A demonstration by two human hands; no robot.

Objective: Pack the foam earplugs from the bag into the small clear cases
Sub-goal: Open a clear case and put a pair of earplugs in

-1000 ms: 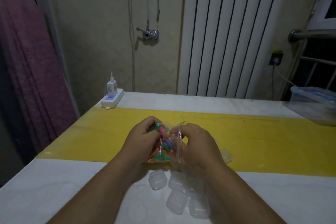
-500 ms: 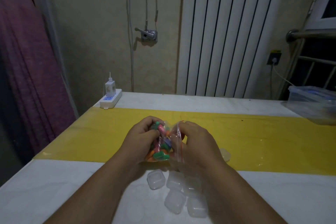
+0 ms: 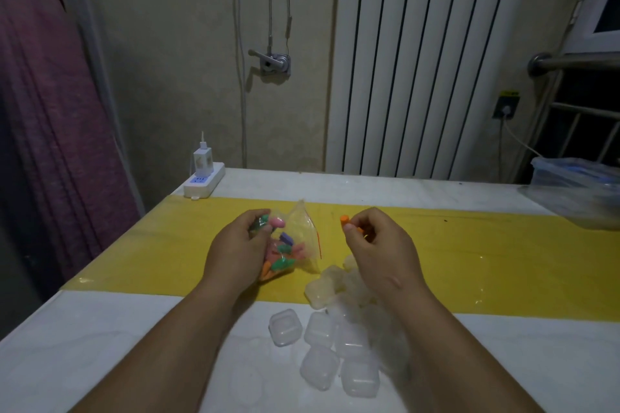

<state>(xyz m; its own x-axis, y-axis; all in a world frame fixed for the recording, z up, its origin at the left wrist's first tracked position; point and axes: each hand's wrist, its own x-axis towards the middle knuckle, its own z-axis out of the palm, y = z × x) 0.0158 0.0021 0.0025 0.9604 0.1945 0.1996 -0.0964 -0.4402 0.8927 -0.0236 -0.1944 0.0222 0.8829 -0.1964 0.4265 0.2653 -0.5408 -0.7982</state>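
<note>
the left hand [image 3: 235, 255] holds a small clear plastic zip bag [image 3: 303, 228] just above the yellow strip [image 3: 503, 261] that runs across the white surface [image 3: 100, 345]. its fingers [image 3: 258, 220] are curled round the left side of the bag near the mouth, grasping it. the bag stands roughly upright with its mouth uppermost, and inside lie many foam earplugs [image 3: 285, 253] in pink, green, orange and purple; one pink earplug [image 3: 277, 221] sits at the top by the thumb.

the right hand [image 3: 379, 255] is apart from the bag, to its right and at about the same height. its thumb and fingers [image 3: 362, 219] pinch a single orange foam earplug [image 3: 344, 220], whose end sticks out toward the bag.

the small clear square plastic cases [image 3: 352, 339] lie in a loose cluster on the surface, below and between the two wrists. most rest on the white part, a few on the near edge of the yellow strip, partly hidden by the right forearm. the ones in plain view look closed.

at the far left corner of the surface sits a white power strip [image 3: 204, 184] with a white charger [image 3: 202, 161] plugged in. at the far right edge is a clear lidded plastic container [image 3: 577, 191]. behind stand a white ribbed radiator [image 3: 436, 60] and, left, a purple curtain [image 3: 43, 111].
</note>
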